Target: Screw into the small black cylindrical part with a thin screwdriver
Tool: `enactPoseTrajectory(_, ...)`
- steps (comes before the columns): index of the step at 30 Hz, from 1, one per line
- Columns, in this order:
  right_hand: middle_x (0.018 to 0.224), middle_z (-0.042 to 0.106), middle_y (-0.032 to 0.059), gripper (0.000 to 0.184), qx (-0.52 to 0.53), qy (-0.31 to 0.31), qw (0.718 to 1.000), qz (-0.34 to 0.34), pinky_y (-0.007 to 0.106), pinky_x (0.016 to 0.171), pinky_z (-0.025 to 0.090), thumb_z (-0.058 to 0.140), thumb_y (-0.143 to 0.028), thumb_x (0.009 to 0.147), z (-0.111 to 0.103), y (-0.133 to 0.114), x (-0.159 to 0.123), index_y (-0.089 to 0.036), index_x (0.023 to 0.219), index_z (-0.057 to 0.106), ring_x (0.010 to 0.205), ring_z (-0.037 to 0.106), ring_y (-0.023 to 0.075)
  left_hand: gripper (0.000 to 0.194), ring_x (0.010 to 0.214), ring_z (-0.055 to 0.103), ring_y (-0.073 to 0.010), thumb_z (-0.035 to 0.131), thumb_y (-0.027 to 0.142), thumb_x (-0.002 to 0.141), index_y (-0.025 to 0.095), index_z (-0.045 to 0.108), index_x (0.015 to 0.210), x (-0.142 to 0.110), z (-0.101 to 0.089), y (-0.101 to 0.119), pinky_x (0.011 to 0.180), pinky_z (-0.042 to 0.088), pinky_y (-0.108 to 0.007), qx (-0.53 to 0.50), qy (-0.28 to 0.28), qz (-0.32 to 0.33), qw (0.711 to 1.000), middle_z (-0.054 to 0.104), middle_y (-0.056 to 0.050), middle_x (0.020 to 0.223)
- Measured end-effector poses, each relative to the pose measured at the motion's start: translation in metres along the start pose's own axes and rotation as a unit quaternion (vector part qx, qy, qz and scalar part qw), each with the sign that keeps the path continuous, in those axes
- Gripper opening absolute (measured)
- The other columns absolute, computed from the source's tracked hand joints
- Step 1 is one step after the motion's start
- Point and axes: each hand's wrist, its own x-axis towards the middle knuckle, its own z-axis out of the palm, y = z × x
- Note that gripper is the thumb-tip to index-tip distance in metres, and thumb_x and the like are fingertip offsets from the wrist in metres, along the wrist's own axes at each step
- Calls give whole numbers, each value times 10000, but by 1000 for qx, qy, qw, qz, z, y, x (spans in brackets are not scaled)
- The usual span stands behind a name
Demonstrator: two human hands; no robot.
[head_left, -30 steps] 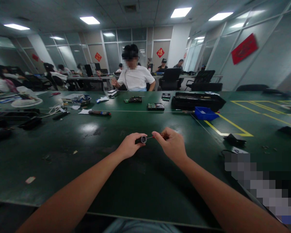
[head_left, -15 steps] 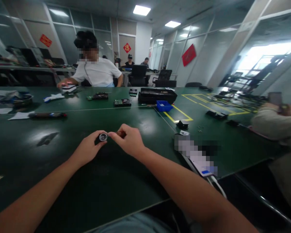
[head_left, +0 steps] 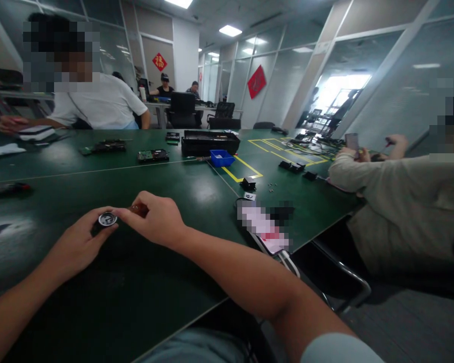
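Observation:
Over the green table, my left hand (head_left: 83, 237) grips a small black cylinder (head_left: 108, 219) with a silvery ring around its end; the end faces me. Close against it on the right is my right hand (head_left: 155, 217). Its fingers are closed on an amber-brown screwdriver handle (head_left: 136, 207), mostly hidden in the grip. The thumb and fingertip come right up to the cylinder's rim, and the shaft and tip cannot be made out there.
A long black casing (head_left: 210, 143) and a blue tray (head_left: 222, 158) stand further back, with circuit boards (head_left: 153, 155) to their left. A phone (head_left: 263, 227) with a white cable lies right of my arm. One person (head_left: 98, 101) sits opposite, another (head_left: 389, 186) at right.
My view has swung to the right, so the table and its things appear further left and more of the person at right shows. Both hands keep their hold.

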Motion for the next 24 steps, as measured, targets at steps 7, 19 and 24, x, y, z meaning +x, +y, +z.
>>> enactPoseTrajectory(7, 715, 581, -42, 368, 13, 7, 1000, 17, 217, 575, 351, 576, -560, 875, 1, 0, 1, -199, 804, 550, 641, 528, 88, 377, 1070, 605, -296, 565, 440, 843, 268, 596, 1177, 5, -1, -9, 905, 506, -396, 53, -16, 58, 997, 649, -21, 1181)
enactPoseTrajectory(19, 594, 589, -24, 356, 10, 87, 995, 37, 249, 532, 353, 630, -531, 841, 10, 1, 10, -202, 713, 585, 520, 501, 106, 378, 1177, 565, -216, 603, 321, 874, 255, 593, 1247, 5, -2, -15, 1059, 412, -386, 0, -25, 168, 986, 622, -35, 1258)
enactPoseTrajectory(24, 596, 604, -7, 359, -16, 90, 995, 38, 266, 529, 364, 609, -531, 857, 10, 2, 11, -202, 711, 609, 528, 522, 124, 424, 1184, 566, -217, 641, 262, 856, 245, 575, 1274, 5, -6, -11, 1061, 407, -385, -21, -22, 139, 990, 625, -40, 1271)
